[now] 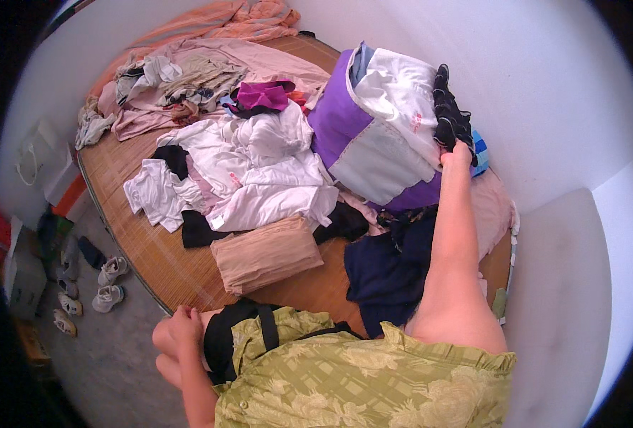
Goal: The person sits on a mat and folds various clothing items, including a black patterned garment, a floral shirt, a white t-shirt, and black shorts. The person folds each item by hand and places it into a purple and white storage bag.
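Observation:
My right hand (pixel 457 153) is stretched forward at the right, gripping a black garment with pale trim (pixel 447 115). This garment lies along the right side of a purple fabric storage bag (pixel 331 120) with a grey panel (pixel 383 160). White clothing (pixel 396 85) fills the bag's opening, beside a blue-grey fabric (pixel 363 64). At the lower left, my left hand (pixel 185 323) rests by my bent knee, its fingers curled and nothing visible in them. A folded tan cloth (pixel 265 254) lies on the woven mat (pixel 151 257) before me.
White garments (pixel 273 171) are heaped left of the bag, with a magenta garment (pixel 263 96) behind. Dark navy cloth (pixel 386 267) lies under my right arm. Pink bedding (pixel 263 59) covers the back. Several shoes (pixel 108 298) stand on the floor; a wall (pixel 552 117) borders the right.

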`<state>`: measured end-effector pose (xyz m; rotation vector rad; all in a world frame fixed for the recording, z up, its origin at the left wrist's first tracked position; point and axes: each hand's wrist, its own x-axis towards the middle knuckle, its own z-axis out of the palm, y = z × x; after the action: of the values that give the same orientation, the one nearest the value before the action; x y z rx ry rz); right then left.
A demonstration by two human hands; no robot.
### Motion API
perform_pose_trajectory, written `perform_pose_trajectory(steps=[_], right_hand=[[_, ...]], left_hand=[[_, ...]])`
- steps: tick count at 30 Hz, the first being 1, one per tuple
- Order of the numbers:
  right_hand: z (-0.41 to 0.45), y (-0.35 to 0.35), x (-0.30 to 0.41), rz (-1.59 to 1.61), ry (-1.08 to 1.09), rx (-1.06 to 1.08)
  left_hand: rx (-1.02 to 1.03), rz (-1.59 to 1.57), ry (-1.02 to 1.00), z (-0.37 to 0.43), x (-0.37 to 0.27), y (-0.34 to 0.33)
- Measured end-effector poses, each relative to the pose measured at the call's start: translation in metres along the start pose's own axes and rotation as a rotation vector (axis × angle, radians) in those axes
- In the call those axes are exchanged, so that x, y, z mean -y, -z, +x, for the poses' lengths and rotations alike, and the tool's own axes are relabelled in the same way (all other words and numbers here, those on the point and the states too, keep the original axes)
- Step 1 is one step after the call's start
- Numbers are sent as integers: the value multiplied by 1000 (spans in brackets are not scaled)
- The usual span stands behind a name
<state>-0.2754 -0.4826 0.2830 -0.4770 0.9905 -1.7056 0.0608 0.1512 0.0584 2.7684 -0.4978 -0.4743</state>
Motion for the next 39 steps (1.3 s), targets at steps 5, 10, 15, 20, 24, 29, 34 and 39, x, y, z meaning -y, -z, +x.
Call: perform_pose_trajectory(steps=[5, 10, 15, 20, 24, 29, 34, 39], right_hand=[[-13, -13, 28, -153, -10, 14], [32, 33, 40, -843, 171, 208], [13, 28, 69, -1753, 263, 392], [-55, -6, 116, -1708, -5, 410], [-27, 18, 105, -1753, 261, 614], [0, 41, 76, -1982, 509, 675], [-34, 24, 99, -2048, 247, 570], [-52, 38, 125, -1963, 327, 1018]], left_hand=[[-31, -41, 15, 2, 1, -8], [-55, -24, -14, 8, 7, -20], [-73, -18, -44, 5, 13, -17], [-86, -45, -25, 5, 9, -18], [-70, -65, -43, 4, 8, -20], [-56, -96, -62, 1, 16, -20], [-173, -164, -99, -4, 20, -22], [-144, -128, -78, -1, 19, -25]])
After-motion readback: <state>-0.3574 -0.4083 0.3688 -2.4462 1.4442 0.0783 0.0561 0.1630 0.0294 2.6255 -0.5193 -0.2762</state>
